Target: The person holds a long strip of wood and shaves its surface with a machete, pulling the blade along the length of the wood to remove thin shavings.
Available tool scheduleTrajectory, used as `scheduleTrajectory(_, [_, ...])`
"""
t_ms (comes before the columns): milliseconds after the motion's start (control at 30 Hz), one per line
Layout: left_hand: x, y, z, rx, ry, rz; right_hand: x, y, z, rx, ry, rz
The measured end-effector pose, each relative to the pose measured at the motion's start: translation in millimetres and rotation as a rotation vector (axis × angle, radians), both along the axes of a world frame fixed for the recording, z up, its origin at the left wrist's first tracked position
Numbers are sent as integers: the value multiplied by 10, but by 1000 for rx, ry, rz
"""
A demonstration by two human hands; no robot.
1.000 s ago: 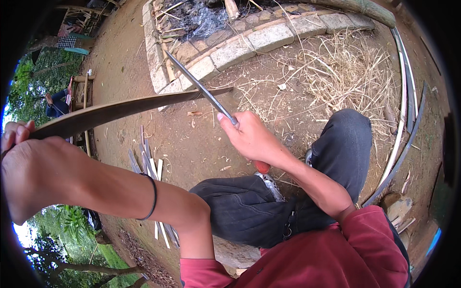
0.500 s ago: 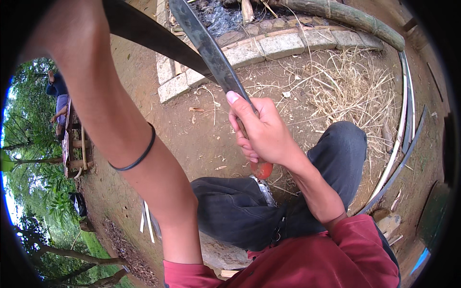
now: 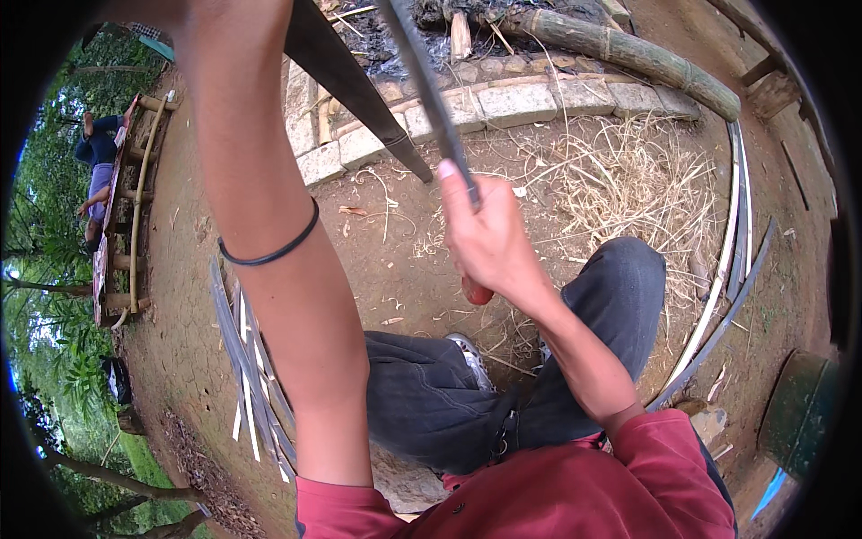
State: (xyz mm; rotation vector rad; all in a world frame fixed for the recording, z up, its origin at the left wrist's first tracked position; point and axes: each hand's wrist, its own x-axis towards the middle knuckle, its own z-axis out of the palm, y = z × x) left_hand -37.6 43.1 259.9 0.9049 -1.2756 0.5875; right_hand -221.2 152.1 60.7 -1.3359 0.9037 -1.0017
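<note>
My right hand (image 3: pixel 492 235) is wrapped round the handle of a machete, thumb at the base of the blade. The dark machete blade (image 3: pixel 426 94) slants up and leaves the top edge; the reddish butt of its handle (image 3: pixel 476 291) shows below my fist. Left of the blade, a dark bamboo strip (image 3: pixel 350 85) with a node comes down at a slant, its lower end just left of my right hand. My raised left hand (image 3: pixel 202 16) is at the top edge by the strip's upper part, blurred and cut off. Its fingers are hidden, but the strip moves with that arm.
A stone-edged fire pit (image 3: pixel 516 103) with ash lies ahead, a bamboo pole (image 3: pixel 620 49) across it. Pale shavings (image 3: pixel 637 175) cover the ground at right. Long strips (image 3: pixel 247 364) lie at left, others (image 3: pixel 718 332) at right. A person (image 3: pixel 101 184) is far left.
My left arm and the bamboo strip have shifted right; the strip's lower end sits lower. My right hand and machete are a little lower, the blade steeper. The whole view has shifted slightly.
</note>
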Motion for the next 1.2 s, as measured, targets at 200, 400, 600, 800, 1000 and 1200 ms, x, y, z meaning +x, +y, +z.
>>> scheduleTrajectory(200, [266,37,90,19,-6,-79,133,88,-479,146,318,52])
scheduleTrajectory(400, [781,53,185,66,-63,-172,124,-49,-63,119,-16,126])
scheduleTrajectory(600, [1360,43,315,110,-123,-223,322,129,-269,126,107,103])
scheduleTrajectory(800, [1789,148,323,147,-154,-246,189,140,64,78,158,100])
scheduleTrajectory(1000, [1720,315,292,141,-167,-175,260,151,18,-8,175,66])
scheduleTrajectory(1200, [1702,509,251,135,-128,-152,306,181,-131,59,190,103])
